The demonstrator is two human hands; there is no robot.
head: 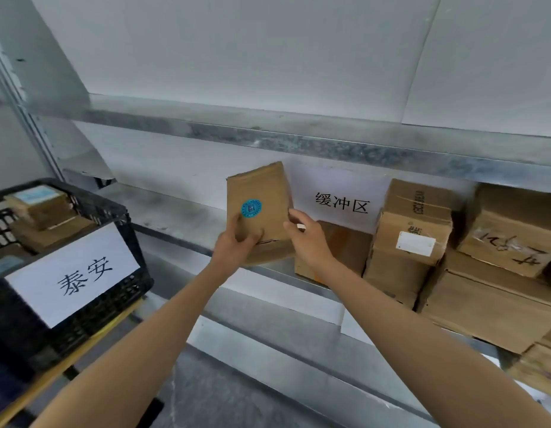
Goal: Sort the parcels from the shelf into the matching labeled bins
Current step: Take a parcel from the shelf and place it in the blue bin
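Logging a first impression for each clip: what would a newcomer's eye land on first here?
First, the brown parcel with a round blue sticker, gripped at the centre by the left hand and right hand. Next, the white shelf sign on the back wall just right of it, and the white crate sign on the black crate at the left. Stacked cardboard boxes fill the shelf's right side.

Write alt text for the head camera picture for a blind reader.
Two hands hold a small brown parcel with a round blue sticker before a metal shelf: the left hand grips its lower corner, the right hand its right edge. Cardboard boxes stack at right; a labelled black bin with parcels sits at left.
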